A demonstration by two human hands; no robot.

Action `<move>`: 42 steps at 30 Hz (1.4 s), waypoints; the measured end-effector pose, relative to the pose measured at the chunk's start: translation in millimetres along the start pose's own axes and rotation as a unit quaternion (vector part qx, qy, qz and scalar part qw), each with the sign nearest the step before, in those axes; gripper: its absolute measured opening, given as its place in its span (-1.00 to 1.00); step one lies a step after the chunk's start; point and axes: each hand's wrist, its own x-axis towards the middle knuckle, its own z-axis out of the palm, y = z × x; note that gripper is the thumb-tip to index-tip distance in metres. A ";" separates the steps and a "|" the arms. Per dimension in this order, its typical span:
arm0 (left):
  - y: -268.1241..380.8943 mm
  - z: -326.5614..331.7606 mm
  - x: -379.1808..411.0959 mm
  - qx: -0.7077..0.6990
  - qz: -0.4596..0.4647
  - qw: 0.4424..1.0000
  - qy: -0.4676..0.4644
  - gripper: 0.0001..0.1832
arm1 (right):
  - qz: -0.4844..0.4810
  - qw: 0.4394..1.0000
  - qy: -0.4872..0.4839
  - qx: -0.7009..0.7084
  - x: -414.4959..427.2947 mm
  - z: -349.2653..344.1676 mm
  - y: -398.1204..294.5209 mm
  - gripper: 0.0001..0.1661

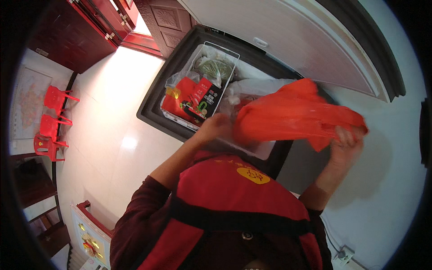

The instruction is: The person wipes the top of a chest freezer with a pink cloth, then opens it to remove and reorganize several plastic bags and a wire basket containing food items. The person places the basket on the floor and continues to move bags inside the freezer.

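A thin red-orange plastic bag point(283, 114) is stretched sideways over the right part of an open chest freezer point(152, 103). My right hand point(347, 143) grips the bag's right end, out past the freezer's rim. At the bag's left end is my left hand point(217, 126), blurred, and whether its fingers hold the plastic is unclear. A white wire basket point(231, 79) hangs in the freezer's left part. In it lie a clear bag of green food point(212, 69) and a red and black printed food package point(206, 98). Whitish clear plastic bags point(249, 87) show partly beneath the red bag.
The freezer's raised lid point(287, 44) leans back along the far side. On the right is a pale wall point(378, 175) with a socket and plug point(345, 253) low down. Red plastic chairs point(50, 125) line the left wall, and a carved wooden door point(165, 20) stands behind the freezer.
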 end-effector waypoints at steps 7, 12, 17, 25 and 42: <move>-13.5 -20.3 -13.8 -0.032 0.005 0.997 0.065 -0.63 | -0.349 0.933 0.088 -0.008 -24.0 54.7 -84.2 -0.75; -16.8 -14.8 -30.6 -0.090 -0.030 0.990 0.107 -0.64 | -0.114 0.920 -0.375 -0.030 85.7 -44.3 -201.2 -0.71; -26.7 -10.7 -39.7 -0.088 -0.044 0.988 0.121 -0.64 | -0.094 0.957 -0.254 -0.108 91.5 -78.9 -216.2 -0.69; -13.3 -5.4 -32.3 -0.057 -0.049 0.992 0.099 -0.63 | -0.094 0.979 -0.090 -0.155 89.7 -142.6 -226.0 -0.63; -20.6 3.0 -22.4 -0.024 -0.073 0.996 0.037 -0.71 | -0.253 0.710 0.053 -0.655 31.2 -138.3 -223.9 -0.56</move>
